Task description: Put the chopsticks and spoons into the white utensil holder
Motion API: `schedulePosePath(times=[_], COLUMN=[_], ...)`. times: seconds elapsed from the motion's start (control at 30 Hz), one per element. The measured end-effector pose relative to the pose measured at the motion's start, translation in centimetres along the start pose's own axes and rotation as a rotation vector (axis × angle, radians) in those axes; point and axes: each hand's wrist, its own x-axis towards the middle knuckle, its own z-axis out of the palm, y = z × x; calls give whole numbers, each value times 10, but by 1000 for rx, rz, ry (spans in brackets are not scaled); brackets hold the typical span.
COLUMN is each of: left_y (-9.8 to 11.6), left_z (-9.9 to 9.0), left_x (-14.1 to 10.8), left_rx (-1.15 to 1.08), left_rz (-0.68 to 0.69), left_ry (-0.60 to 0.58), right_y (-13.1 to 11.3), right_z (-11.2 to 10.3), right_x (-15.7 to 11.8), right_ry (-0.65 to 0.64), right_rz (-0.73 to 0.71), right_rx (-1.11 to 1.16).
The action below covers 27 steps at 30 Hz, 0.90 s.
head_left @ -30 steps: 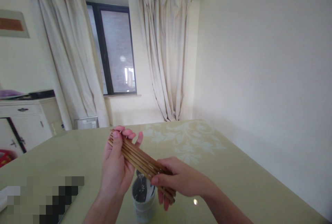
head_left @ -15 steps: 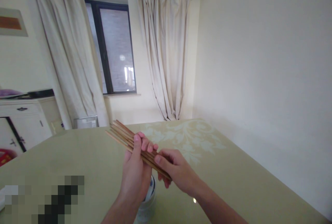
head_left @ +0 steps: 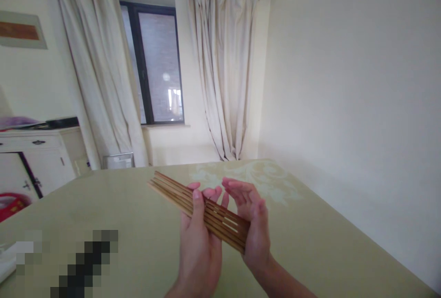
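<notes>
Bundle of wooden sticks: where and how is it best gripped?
Probably by the far end of the bundle, coming from the picture's left and squeezing across its width: that end juts out free, while the left hand clamps the middle and the right hand touches the other end.

The left hand (head_left: 200,240) holds wooden chopsticks (head_left: 218,225) (right hand (head_left: 257,229) at their ends).

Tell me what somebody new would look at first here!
Probably the brown sticks, lower middle: the left hand holds them above the table, and the open right hand meets their near ends. Next, perhaps, the dark-framed window behind, between pale curtains, or the red thing at the left edge.
</notes>
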Motion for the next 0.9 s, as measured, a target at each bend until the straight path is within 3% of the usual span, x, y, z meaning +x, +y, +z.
schedulePosePath(times=[0.1,0.2,0.3,0.4,0.5,0.7,0.9], left_y=[12,41,69,81,75,38,5], left_z=[1,-11,-42,-82,-115,-157,-178], left_x=[11,47,95,135,158,178,185], left_rx=[101,281,529,764,832,982,1184], left_rz=[-35,2,51,-112,-276,-368,-296], left_ry=[-66,-125,-170,-130,-152,-185,-344], right_y=[0,6,21,37,46,49,46], right_z=[-8,-25,-41,-47,-43,-35,-32], right_x=[9,25,33,27,15,3,0], right_ry=[-46,-159,-403,-561,-651,-714,-770], right_rz=[30,188,455,587,625,746,709], right_rx=[-93,-400,-686,-850,-903,-818,-844])
